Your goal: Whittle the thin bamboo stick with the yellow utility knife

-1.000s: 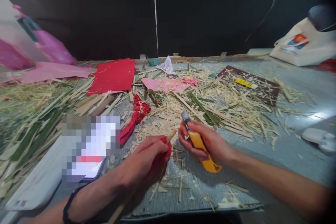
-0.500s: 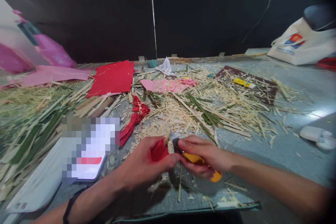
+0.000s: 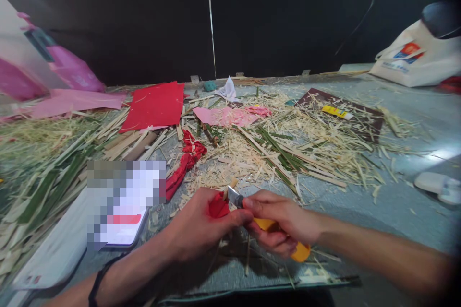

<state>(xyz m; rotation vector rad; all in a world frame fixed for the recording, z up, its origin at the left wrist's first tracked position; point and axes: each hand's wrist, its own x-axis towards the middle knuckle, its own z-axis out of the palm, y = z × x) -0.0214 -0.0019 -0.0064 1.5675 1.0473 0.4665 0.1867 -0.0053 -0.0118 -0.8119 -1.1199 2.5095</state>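
My left hand (image 3: 198,228) is closed around a crumpled red piece (image 3: 218,205), paper or cloth, in the lower middle. Out of its top pokes the tip of a pale bamboo strip (image 3: 233,183); the rest of the strip is hidden. My right hand (image 3: 279,220) grips a utility knife (image 3: 301,252) by its yellow handle. The knife's blade (image 3: 234,195) rests against or just beside the strip; contact is hard to tell. My left thumb reaches across to the knife and the right fingers, seemingly touching them.
Bamboo shavings (image 3: 230,165) and green strips (image 3: 277,153) litter the grey tabletop (image 3: 324,201). Left of my hands lie a phone (image 3: 124,230) and a white board-like piece (image 3: 50,259). Farther back are red sheets (image 3: 154,108), a glue tube (image 3: 336,112) and a canvas bag (image 3: 414,60).
The blade has tilted a little and its flat face now shows more, while the yellow handle end has dropped slightly to the right. My left hand keeps its grip.
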